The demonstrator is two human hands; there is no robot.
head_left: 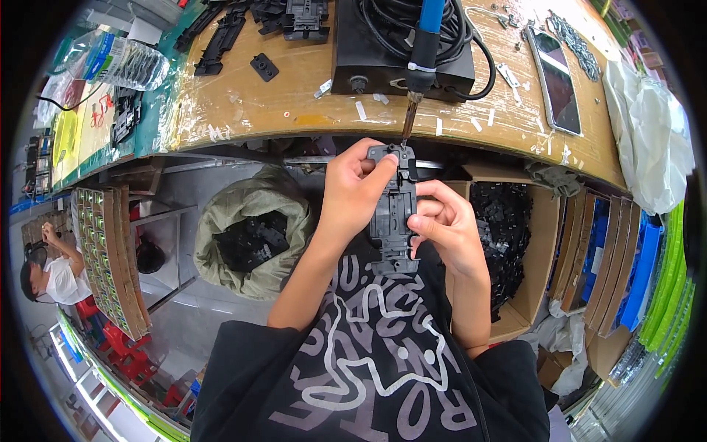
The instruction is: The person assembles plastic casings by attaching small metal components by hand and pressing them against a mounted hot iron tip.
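A long black plastic chassis piece [392, 214] is held upright in front of my chest, just off the bench's near edge. My left hand [353, 188] is closed on its upper left side, the thumb pressing near the top. At the lower right edge, my right hand [453, 232] has curled fingers and a thumb against the piece. An electric screwdriver [423, 55] with a blue and black body hangs from above. Its metal tip reaches the top right corner of the piece; whether a screw is under it is too small to tell.
On the wooden bench [250, 103] are a black box [405, 77] with coiled cable, a phone [557, 85] and black parts [221, 44]. Below stand a sack [210, 214] and a carton [541, 258] of black pieces. Another person [62, 280] sits far left.
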